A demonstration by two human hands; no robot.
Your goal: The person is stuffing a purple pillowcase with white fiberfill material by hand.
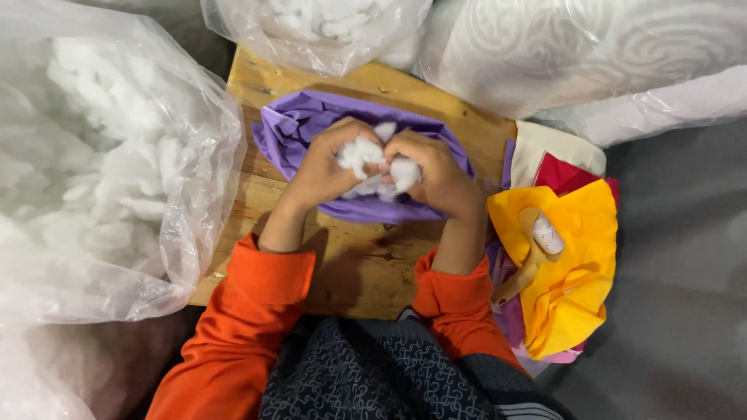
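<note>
looks like a small stuffing workshop, big clear bags of white filling (101,171) all round, wooden board (366,264), stacked fabric covers (564,257)

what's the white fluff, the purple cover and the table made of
Fluff: looks like soft synthetic fibre stuffing, matte, clumpy and wispy, held by the left hand and right hand. Purple cover: thin woven cloth, slight sheen, soft folds. Table: bare wood, visible grain, scuffed and stained.

We list: white stuffing (372,159), fluffy fibre; purple cover (296,128), thin matt cloth; desk (366,268), bare scuffed wood; bags (198,167), clear glossy crinkled plastic; yellow piece (580,233), smooth matt cloth; sleeves (249,311), soft orange fabric
</note>
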